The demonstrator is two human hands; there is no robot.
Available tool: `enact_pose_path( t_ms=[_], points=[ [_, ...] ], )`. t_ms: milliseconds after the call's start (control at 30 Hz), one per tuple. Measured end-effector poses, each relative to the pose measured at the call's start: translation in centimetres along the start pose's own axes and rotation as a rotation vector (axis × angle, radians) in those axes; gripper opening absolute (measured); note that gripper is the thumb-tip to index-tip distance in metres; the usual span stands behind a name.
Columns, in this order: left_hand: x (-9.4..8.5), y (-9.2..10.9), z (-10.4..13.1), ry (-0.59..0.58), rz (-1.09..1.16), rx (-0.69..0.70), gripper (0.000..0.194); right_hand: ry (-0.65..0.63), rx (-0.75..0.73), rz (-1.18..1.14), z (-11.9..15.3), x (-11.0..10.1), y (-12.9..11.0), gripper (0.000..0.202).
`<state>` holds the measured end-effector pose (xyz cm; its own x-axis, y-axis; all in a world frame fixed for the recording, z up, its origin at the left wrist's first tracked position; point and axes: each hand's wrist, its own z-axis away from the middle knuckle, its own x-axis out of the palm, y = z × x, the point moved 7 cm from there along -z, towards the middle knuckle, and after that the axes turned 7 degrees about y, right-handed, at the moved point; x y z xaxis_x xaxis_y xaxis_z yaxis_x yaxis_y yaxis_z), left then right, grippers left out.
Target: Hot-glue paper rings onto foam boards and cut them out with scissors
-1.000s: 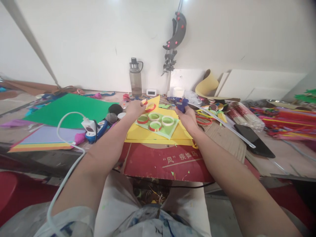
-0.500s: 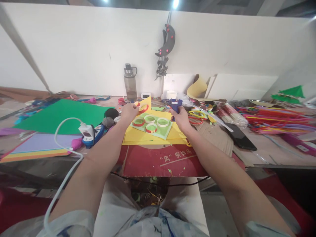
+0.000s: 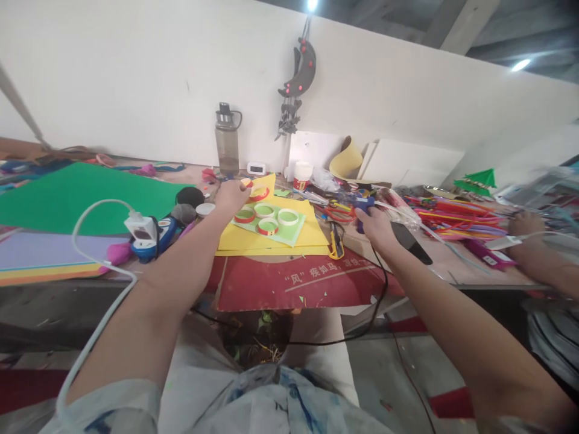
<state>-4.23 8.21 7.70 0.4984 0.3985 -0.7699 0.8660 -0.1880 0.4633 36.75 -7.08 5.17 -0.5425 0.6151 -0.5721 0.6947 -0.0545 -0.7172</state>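
Observation:
My left hand (image 3: 234, 196) is closed at the back left of the yellow sheets (image 3: 312, 241), its fingertips on a red and white ring (image 3: 260, 194) beside a raised yellow piece. Right of the sheets, my right hand (image 3: 377, 226) is wrapped round a blue glue gun (image 3: 363, 208), whose black cable hangs down over the table edge. Between the hands lies a light green square (image 3: 289, 235) bearing several rings, some red and white, some white. A yellow and black cutter (image 3: 336, 241) rests at the right edge of the yellow sheets.
Green sheet (image 3: 90, 199), power plug (image 3: 142, 229) and water bottle (image 3: 227, 141) are on the left. A white tub (image 3: 303, 175) stands behind. Right are a black phone (image 3: 411, 242), pipe cleaners (image 3: 447, 217) and another person's hand (image 3: 525, 226). Red cardboard (image 3: 289, 289) lies in front.
My right hand has moved right with the glue gun, away from the yellow sheets. The view has turned right, bringing another person's arm into sight. My left hand still holds the ring.

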Motion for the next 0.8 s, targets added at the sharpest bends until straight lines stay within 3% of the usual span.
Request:
enact_pose_path(
  t_ms=[133,300,500,667,800],
  points=[
    [0.3,-0.3,-0.2,-0.004,0.000,-0.002,0.025,-0.031,0.175,0.230,2.5,-3.8,3.1,0.036],
    [0.5,-0.6,-0.4,-0.007,0.004,-0.004,0.028,-0.160,0.199,0.537,4.7,-6.1,5.1,0.043],
    [0.6,-0.5,-0.4,-0.003,-0.014,0.007,0.029,-0.187,0.204,0.780,4.9,-6.2,5.6,0.052],
    [0.6,-0.9,-0.6,0.002,0.002,0.004,0.025,-0.149,0.218,0.807,4.1,-5.5,5.6,0.056],
    [0.6,-1.4,-0.9,0.024,0.007,-0.003,0.023,-0.119,0.149,0.755,3.3,-5.5,5.3,0.043]
  ],
)
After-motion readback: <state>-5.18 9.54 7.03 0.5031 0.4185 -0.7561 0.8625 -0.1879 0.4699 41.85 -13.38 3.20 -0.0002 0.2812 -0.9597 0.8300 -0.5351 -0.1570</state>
